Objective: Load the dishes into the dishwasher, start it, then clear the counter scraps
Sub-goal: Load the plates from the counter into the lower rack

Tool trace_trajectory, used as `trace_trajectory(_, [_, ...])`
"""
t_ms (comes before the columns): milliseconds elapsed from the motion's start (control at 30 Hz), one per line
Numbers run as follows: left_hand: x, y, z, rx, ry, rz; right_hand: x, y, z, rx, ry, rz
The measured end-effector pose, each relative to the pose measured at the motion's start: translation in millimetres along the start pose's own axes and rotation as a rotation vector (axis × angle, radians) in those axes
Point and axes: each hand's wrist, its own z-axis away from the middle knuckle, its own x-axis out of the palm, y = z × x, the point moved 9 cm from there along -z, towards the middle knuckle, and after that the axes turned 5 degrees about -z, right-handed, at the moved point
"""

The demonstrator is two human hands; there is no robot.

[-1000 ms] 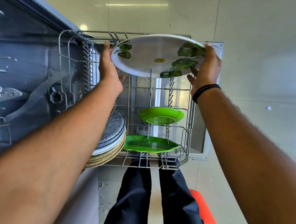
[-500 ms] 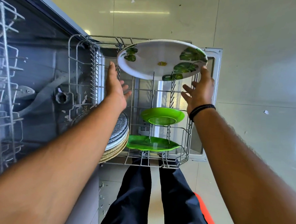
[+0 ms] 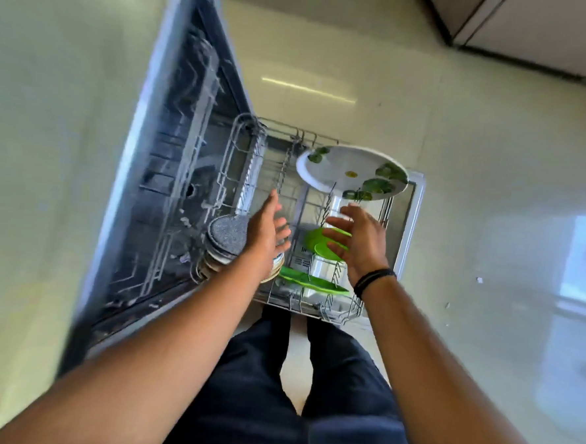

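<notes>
White plate (image 3: 348, 168): leaf-printed, standing on edge in the far slot of the rack, held up by the tines, no hand on it
Wire rack (image 3: 245, 140): grey, pulled out over the open dishwasher door (image 3: 417, 209), pretty blurry from the motion
Green plate (image 3: 313, 238): slotted mid-rack, partly hidden behind the right hand's fingers
Other green dish (image 3: 310, 282): flatter, leafy-edged, sitting nearest slot, right in front of the first green one
Speckled stack (image 3: 225, 238): grey speckled plates on top of tan ones, parked at the left side of the rack, partly covered by the left wrist
Left hand (image 3: 267, 230): in the air over the rack, fingers spread loose, holding nothing, just beside the speckled stack
Right hand (image 3: 357, 241): also in the air, palm turned inward, fingers relaxed and apart, holding nothing, below the white plate and not touching it
Wristband (image 3: 374, 278): dark, on the right wrist
Dishwasher tub (image 3: 180, 187): open on the left, dark inside, upper rack wires smeared, can't make out details
Legs (image 3: 274, 392): dark trousers, standing right at the near end of the rack
Floor (image 3: 494, 165): pale glossy tiles with a strip-light reflection
</notes>
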Motion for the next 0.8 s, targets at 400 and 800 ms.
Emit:
trace_trajectory(400, [-45, 22, 172, 0.117, -0.012, 0.107, 44, -62, 177, -0.118, -0.209, 0.185])
trace_trajectory(800, [-121, 71, 290, 0.427, 0.159, 0.509, 135, -79, 270, -0.29, -0.599, 0.47])
